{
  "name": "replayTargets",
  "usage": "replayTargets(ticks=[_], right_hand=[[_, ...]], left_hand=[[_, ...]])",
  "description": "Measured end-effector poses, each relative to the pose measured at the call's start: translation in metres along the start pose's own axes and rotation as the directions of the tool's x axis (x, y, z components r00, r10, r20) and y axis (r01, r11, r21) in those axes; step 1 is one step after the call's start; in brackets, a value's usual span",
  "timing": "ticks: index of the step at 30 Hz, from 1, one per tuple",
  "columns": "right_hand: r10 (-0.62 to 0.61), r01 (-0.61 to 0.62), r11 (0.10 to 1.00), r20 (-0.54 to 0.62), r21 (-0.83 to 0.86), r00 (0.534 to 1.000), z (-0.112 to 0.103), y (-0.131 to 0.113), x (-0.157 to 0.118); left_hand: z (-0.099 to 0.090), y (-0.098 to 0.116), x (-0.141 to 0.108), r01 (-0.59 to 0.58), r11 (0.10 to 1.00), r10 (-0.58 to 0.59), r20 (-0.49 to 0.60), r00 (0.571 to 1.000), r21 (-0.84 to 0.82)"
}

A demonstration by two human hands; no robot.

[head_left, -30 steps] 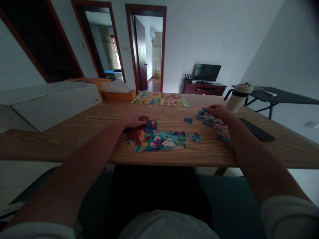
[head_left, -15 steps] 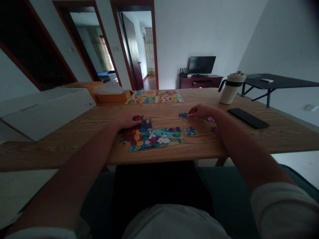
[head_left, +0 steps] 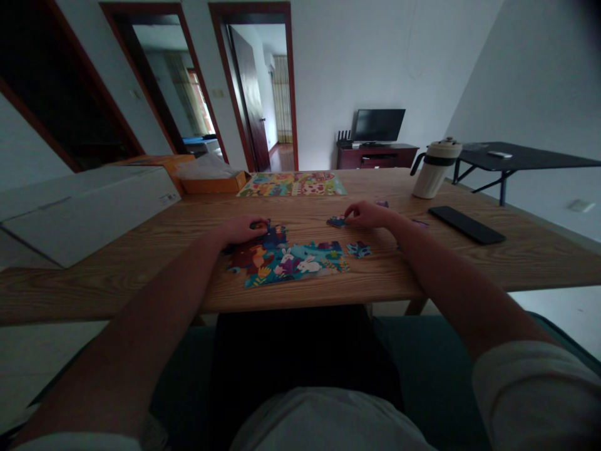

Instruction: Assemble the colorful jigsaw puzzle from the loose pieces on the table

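Fingers of my right hand (head_left: 357, 213) rest curled against a loose jigsaw piece (head_left: 336, 221), grip unclear; my left hand (head_left: 239, 230) covers the top edge of the part-built puzzle (head_left: 286, 264), hold equally unclear, just below and left of those fingers.

One camera sits on the person's head. It looks forward and down at the bench (head_left: 84, 294) from above the near edge. The left hand (head_left: 239, 230) and right hand (head_left: 369, 215) are close to the camera, on top of the bench. A doorway (head_left: 256, 94) shows far past the bench, so the view is wide.
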State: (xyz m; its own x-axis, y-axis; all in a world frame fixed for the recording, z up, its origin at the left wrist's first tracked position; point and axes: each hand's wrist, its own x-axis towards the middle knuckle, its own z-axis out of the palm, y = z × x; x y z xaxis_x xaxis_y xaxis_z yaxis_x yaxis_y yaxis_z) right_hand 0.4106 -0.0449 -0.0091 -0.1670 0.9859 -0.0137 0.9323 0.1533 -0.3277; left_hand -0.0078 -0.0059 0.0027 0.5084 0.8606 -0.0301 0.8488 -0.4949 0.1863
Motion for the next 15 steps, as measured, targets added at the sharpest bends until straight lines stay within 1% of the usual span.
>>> replayTargets(ticks=[2, 4, 7, 9, 12, 15], right_hand=[[0.017, -0.017, 1.0, -0.013, 0.001, 1.0, 0.0, 0.001, 0.0], [0.02, -0.02, 1.0, 0.012, 0.003, 1.0, -0.001, 0.004, -0.001], [-0.005, 0.004, 1.0, 0.055, 0.013, 0.998, -0.001, 0.006, -0.001], [-0.015, 0.015, 1.0, 0.05, 0.014, 0.999, -0.001, 0.006, 0.0], [-0.003, 0.003, 1.0, 0.011, 0.02, 1.0, -0.007, 0.011, -0.001], [0.031, -0.025, 0.997, -0.082, 0.072, 0.996, -0.019, 0.026, -0.005]], left_hand=[[0.0, -0.001, 0.0, -0.008, 1.0, 0.008, -0.004, 1.0, -0.002], [0.0, 0.0, 0.0, -0.01, 1.0, 0.01, 0.002, 1.0, 0.001], [-0.001, 0.001, 0.0, -0.014, 1.0, 0.014, 0.012, 1.0, 0.004], [-0.001, 0.001, 0.0, -0.012, 1.0, 0.012, 0.012, 1.0, -0.004], [-0.001, 0.001, 0.001, 0.003, 1.0, -0.003, 0.015, 1.0, -0.011], [-0.001, 0.001, 0.001, 0.007, 1.0, -0.007, 0.015, 1.0, -0.022]])
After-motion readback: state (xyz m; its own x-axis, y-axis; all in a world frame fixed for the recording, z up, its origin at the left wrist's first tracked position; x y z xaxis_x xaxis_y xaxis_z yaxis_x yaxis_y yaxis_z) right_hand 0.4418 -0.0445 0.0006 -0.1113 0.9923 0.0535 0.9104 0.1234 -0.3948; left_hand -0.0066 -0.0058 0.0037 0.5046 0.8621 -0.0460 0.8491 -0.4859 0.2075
